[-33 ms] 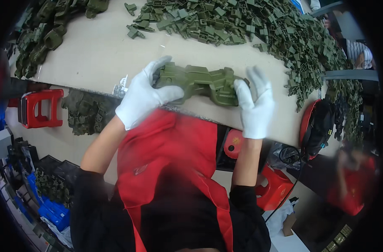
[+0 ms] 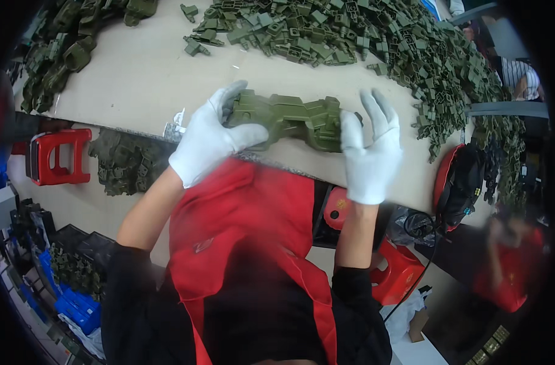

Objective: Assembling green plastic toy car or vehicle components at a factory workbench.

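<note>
An olive-green moulded plastic shell, wide with a notch in its near side, is held level just over the near edge of the table. My left hand, in a white glove, is closed round its left end, thumb on the near side and fingers behind. At the right end, the thumb of my white-gloved right hand rests close against the shell. The other fingers of that hand are stretched up and apart. A small dark tip shows beside the right thumb; what it belongs to is unclear.
A large heap of small green plastic parts covers the far and right table. Bigger green shells lie at far left. Below stand a red stool, another red stool and a black-red bag. A person in red is at right.
My right hand has shifted slightly right, its fingers lifting and spreading a little more from the shell. My left hand keeps its grip, almost still.
</note>
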A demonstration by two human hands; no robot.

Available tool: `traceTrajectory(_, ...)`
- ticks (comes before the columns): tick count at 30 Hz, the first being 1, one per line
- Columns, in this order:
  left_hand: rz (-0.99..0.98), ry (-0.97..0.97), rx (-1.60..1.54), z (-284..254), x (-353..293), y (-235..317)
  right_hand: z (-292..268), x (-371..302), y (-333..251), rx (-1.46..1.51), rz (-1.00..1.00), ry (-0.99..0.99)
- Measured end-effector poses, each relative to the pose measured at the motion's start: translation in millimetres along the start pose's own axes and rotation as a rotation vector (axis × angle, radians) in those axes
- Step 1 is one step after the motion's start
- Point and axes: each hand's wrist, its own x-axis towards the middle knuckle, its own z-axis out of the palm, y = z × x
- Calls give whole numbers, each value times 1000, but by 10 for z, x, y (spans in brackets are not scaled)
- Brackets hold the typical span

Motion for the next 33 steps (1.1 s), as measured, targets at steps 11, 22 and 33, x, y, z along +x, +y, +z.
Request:
traceTrajectory(11, -5, -11, -271, 57, 65, -227, 393, 221, -731, 44, -94, -738)
traceTrajectory(22, 91, -110, -197, -72, 107, -226, 353, 327, -688, 212, 145, -827)
traceTrajectory(33, 49, -219, -196, 75, 144, -264, 125, 398, -448, 35, -169, -1076)
